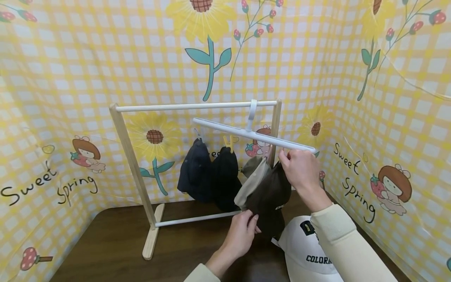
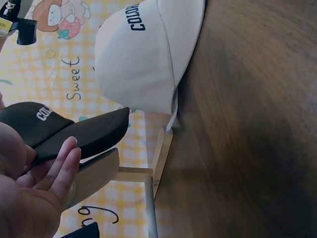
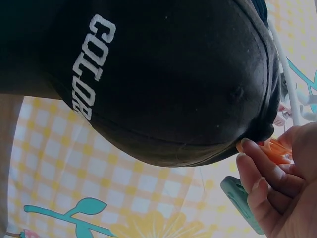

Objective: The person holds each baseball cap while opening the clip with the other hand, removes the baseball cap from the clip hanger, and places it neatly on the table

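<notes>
A dark brown baseball cap (image 1: 267, 196) with white lettering hangs below the right end of a white hanger (image 1: 229, 128). My left hand (image 1: 237, 235) pinches its brim between thumb and fingers. Up by the hanger's end, my right hand (image 1: 303, 171) pinches an orange clip (image 3: 277, 150) at the top edge of the cap; in the head view the fingers hide this clip. Beside the brown cap hang a beige cap (image 1: 251, 184), a black cap (image 1: 225, 180) under a yellow clip (image 1: 228, 144), and a navy cap (image 1: 195, 172).
The hanger hooks over the top bar (image 1: 176, 105) of a wooden rack (image 1: 135, 168). A white cap (image 1: 299, 250) with dark lettering lies on the brown table (image 1: 116, 243), near my right forearm. Checked yellow cloth (image 1: 88, 78) surrounds the table.
</notes>
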Demonstrator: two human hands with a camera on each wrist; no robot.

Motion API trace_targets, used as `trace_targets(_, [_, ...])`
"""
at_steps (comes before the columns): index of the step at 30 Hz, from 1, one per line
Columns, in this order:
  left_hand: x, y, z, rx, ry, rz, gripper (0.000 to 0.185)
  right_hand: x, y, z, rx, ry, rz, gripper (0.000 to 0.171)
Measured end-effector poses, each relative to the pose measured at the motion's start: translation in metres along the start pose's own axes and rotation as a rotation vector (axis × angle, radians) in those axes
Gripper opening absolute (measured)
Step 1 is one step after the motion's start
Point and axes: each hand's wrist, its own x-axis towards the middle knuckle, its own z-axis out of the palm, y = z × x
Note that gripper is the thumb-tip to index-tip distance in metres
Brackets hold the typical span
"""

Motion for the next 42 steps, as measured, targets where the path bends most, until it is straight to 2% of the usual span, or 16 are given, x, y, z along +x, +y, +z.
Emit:
trace_targets(12, [-0.004, -0.005, -0.005, 0.002, -0.020, -0.001, 0.028, 0.004, -0.002, 0.000, 0.011, -0.057, -0.005, 0.057])
trace_targets(19, [-0.005, -0.007, -0.007, 0.003, -0.024, -0.005, 0.025, 0.005, -0.001, -0.002, 0.018, -0.062, -0.014, 0.055])
trace_targets(31, [-0.014, -0.014, -0.013, 0.010, -0.048, 0.034, 0.025, 0.005, 0.001, -0.002, 0.021, -0.077, -0.021, 0.055])
trace_targets(42, [-0.018, -0.020, -0.018, 0.028, -0.071, 0.020, 0.024, 0.004, 0.005, -0.002, 0.018, -0.082, -0.013, 0.056])
